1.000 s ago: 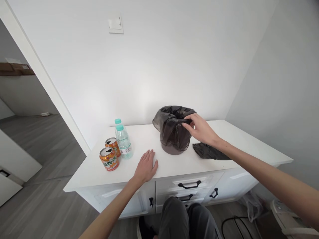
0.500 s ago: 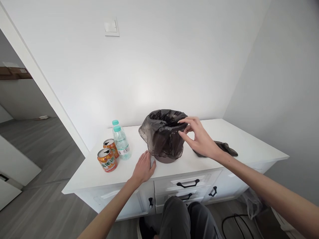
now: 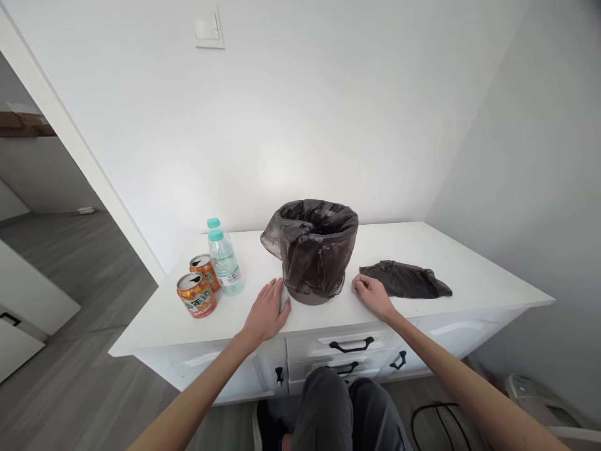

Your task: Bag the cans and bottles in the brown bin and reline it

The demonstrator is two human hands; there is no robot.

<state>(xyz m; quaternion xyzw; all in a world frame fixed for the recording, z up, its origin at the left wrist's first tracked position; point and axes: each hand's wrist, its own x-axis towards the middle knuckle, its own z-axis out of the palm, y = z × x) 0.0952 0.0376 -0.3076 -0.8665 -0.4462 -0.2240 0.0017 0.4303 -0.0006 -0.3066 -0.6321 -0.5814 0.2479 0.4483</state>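
Note:
A trash can (image 3: pixel 307 299) stands upright on the white cabinet top, lined with a dark translucent garbage bag (image 3: pixel 319 260) folded over its rim. The bag's loose edge sticks out at the left. Flat on the cabinet top, just left of the can, lies my left hand (image 3: pixel 267 311), open and holding nothing. My right hand (image 3: pixel 373 295) rests to the right of the can with its fingers curled in, and nothing shows in them. Beside it, a second dark garbage bag (image 3: pixel 406 280) lies flattened and touches or nearly touches the hand.
Two orange drink cans (image 3: pixel 197 295) and two clear water bottles (image 3: pixel 224 263) with turquoise caps stand at the left of the cabinet top (image 3: pixel 154 326). A wall rises behind it. Black drawer handles (image 3: pixel 351 345) stick out in front. A black cable (image 3: pixel 436 407) lies on the floor.
My right hand has let go of the bag's rim and come down to the cabinet top, beside the flattened bag. My left hand has stayed flat. The view has shifted slightly.

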